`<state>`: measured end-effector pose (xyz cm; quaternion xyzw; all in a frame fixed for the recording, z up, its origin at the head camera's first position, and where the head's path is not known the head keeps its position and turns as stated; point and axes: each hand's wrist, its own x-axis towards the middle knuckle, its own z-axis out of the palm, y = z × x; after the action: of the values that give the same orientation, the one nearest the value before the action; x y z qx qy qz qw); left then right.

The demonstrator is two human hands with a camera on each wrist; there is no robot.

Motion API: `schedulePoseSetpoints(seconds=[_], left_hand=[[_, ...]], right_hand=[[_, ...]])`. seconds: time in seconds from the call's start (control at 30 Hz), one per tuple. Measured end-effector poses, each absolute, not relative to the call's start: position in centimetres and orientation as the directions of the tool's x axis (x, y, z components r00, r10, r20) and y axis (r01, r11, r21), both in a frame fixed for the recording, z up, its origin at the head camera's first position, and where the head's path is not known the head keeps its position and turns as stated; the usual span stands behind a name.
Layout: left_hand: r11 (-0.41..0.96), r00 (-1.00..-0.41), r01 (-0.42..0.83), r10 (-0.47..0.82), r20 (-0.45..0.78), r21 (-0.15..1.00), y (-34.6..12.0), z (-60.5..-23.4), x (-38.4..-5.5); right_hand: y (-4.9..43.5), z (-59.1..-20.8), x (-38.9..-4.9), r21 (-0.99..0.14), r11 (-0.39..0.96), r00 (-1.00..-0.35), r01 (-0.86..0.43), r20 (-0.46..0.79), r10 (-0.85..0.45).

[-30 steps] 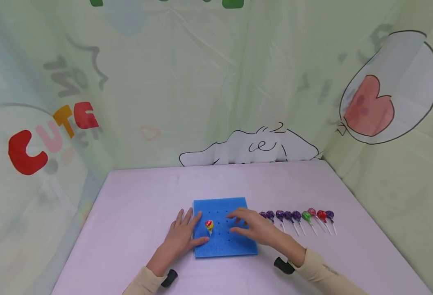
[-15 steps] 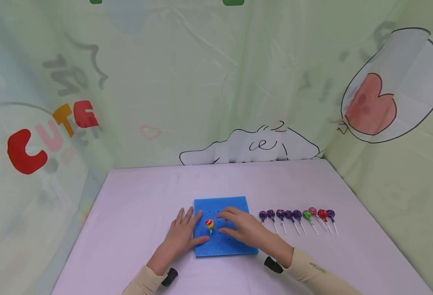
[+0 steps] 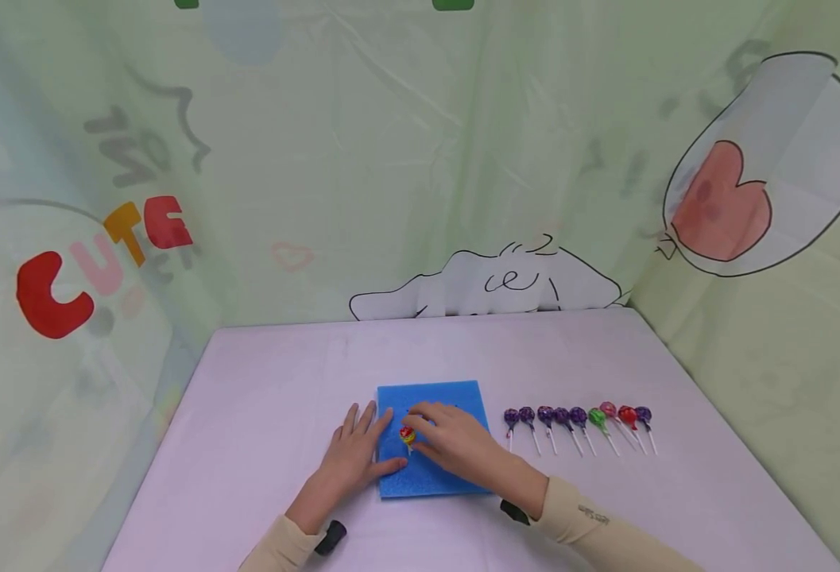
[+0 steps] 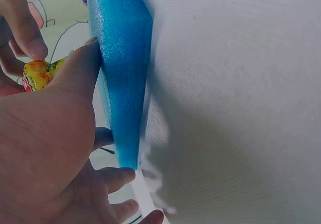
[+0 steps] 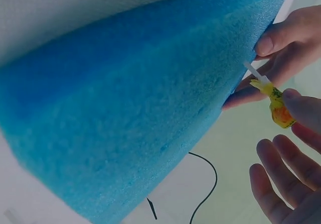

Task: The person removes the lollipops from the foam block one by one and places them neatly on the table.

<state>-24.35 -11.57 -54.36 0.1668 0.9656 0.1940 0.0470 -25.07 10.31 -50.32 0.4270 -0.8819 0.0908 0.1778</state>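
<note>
A lollipop (image 3: 408, 435) in a yellow and red wrapper stands by its white stick in a blue foam block (image 3: 434, 481). My right hand (image 3: 462, 449) reaches over the block and pinches the wrapped head between thumb and fingers. In the right wrist view the lollipop (image 5: 281, 111) shows its stick entering the foam, with the thumb against the wrapper. My left hand (image 3: 348, 461) lies spread at the block's left edge, thumb on top, other fingers along the side. Small holes dot the foam, partly hidden by my right hand.
To the right of the block lies a row of several lollipops (image 3: 578, 417) with purple, green, pink and red wrappers, sticks pointing toward me. A pale cloth covers the table (image 3: 284, 373). Printed curtains (image 3: 391, 159) enclose the back and sides.
My right hand has moved left across the foam block, from its right part to the yellow lollipop, and its fingers have closed round the head. My left hand has stayed in place.
</note>
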Motion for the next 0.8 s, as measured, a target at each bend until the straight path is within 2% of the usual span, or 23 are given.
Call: schedulePoseSetpoints(seconds=[0.4, 0.6, 0.8], left_hand=[[0.868, -0.94, 0.306, 0.341, -0.02, 0.39, -11.47, -54.18, -24.24], [0.872, -0.94, 0.306, 0.34, -0.022, 0.383, -11.47, -54.4, -24.34], [0.87, -0.941, 0.303, 0.337, -0.021, 0.389, -11.55, -54.68, -24.45]], right_hand=[[9.95, -50.91, -25.21, 0.019, 0.612, -0.552, -0.791, 0.409, -0.726], [9.97, -51.06, -25.14, 0.034, 0.621, -0.562, -0.783, 0.392, -0.729], [9.81, -50.8, -25.11, 0.049, 0.624, -0.549, -0.78, 0.427, -0.719]])
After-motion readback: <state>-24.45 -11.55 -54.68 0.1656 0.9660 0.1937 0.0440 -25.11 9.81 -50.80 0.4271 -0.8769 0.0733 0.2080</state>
